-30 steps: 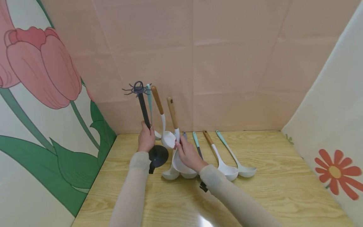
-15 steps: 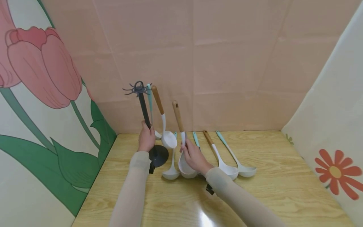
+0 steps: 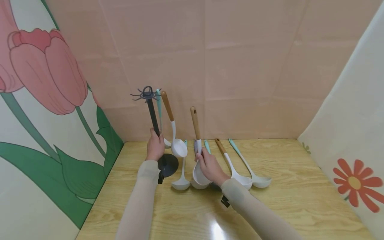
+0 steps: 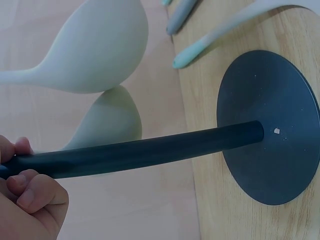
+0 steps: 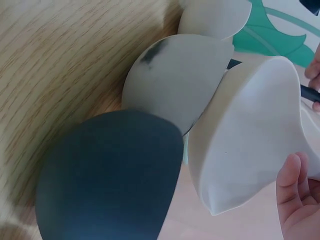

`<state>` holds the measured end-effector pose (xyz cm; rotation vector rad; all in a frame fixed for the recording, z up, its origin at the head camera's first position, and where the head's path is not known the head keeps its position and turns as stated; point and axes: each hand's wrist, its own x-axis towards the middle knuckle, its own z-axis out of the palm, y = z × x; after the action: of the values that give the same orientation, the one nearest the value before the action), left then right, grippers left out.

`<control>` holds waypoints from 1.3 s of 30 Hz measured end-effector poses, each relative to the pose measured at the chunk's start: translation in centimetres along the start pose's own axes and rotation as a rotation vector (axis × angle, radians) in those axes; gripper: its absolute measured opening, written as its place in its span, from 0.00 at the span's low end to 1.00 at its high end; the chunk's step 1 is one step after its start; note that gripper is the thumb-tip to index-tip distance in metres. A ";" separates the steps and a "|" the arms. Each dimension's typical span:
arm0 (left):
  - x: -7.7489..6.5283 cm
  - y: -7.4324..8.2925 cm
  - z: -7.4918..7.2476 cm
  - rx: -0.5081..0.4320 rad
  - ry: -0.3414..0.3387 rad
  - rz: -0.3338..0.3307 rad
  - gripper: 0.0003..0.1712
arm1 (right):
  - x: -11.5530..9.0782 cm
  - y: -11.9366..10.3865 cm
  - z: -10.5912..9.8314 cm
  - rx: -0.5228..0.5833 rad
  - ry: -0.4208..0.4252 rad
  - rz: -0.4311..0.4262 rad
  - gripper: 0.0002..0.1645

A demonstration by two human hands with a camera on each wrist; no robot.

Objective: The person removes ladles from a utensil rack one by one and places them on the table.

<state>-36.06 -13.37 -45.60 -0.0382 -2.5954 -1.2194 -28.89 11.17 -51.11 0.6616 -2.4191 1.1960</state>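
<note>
My left hand (image 3: pixel 155 148) grips the pole of a black utensil stand (image 3: pixel 152 115). The stand has hooks at its top and a round base (image 4: pixel 280 170) on the table. From its hooks hang a brown-handled white ladle (image 3: pixel 179 148) and a turquoise-handled ladle (image 3: pixel 159 103). In my right hand (image 3: pixel 212 168) is a white ladle (image 3: pixel 195 123) with a wooden handle, pinched at its white neck. That ladle is upright, handle up. In the right wrist view its bowl (image 5: pixel 245 125) is beside other ladle bowls; whether it touches them I cannot tell.
Several ladles lie in a row on the wooden table: a turquoise-tipped one (image 3: pixel 181 184), a dark one (image 5: pixel 110 175), a brown-handled one (image 3: pixel 242 182) and a pale turquoise-handled one (image 3: pixel 261 182). A pink cloth wall (image 3: pixel 249 66) rises behind, with patterned cloth (image 3: pixel 45 76) at the left.
My right hand has moved to the right with the wooden-handled ladle, which leans less and is farther from the stand. The left hand and the stand have hardly moved.
</note>
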 end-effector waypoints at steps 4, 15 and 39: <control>0.0 -0.1 0.0 -0.002 0.003 -0.002 0.19 | -0.1 0.4 -0.2 0.002 0.002 -0.008 0.11; 0.1 -0.3 0.2 -0.007 0.006 0.008 0.17 | -0.6 1.0 -1.2 -0.006 -0.007 0.048 0.11; 0.2 -0.2 0.2 -0.008 0.015 0.019 0.17 | -0.3 2.7 -4.3 -0.046 0.112 0.050 0.09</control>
<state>-36.29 -13.40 -45.82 -0.0551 -2.5715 -1.2189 -29.68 16.12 -50.50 0.5092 -2.3750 1.1604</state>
